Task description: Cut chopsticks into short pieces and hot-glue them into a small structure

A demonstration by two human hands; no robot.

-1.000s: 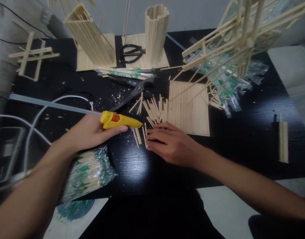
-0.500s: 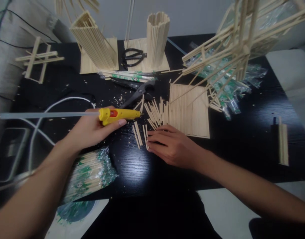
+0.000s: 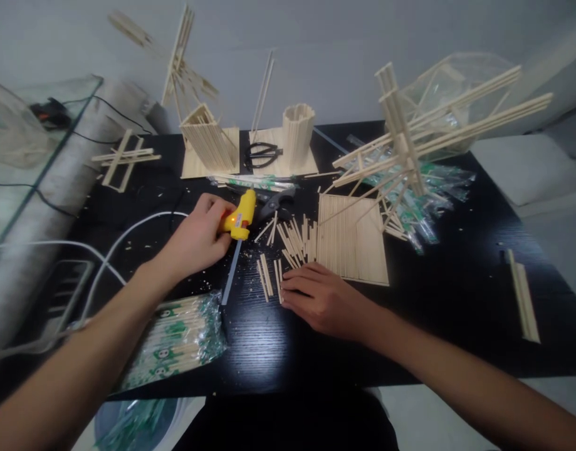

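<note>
Glue gun [image 3: 240, 216]: yellow, with a small orange glow near the grip; sits above the black table [image 3: 438, 326], nozzle end pointing away from the body. Translucent glue stick [image 3: 232, 273]: projects from the rear, towards the near edge.

Left hand [image 3: 204, 233]: fingers curled around the glue gun's grip. Right hand [image 3: 319, 299]: fingers close together, tips at the cut sticks [image 3: 278, 281]; cannot tell whether pinched or merely touched.

Cut sticks: pale, slender, straight, nearly parallel. Loose group [image 3: 264, 277]: just to their left, similar in length. Fanned pile [image 3: 297, 241]: beyond the right hand, beside the flat stick panel [image 3: 354, 238].

Edges and room: bare black surface between the right hand and the near edge; a wider bare stretch right of the panel, as far as the slat bundle [image 3: 525, 300]. Tighter to the left: wrapped packet [image 3: 184, 338] by the near edge, white cable [image 3: 141, 223] looping beyond the left forearm. Dark cutters [image 3: 276, 205]: just beyond the glue gun.
</note>
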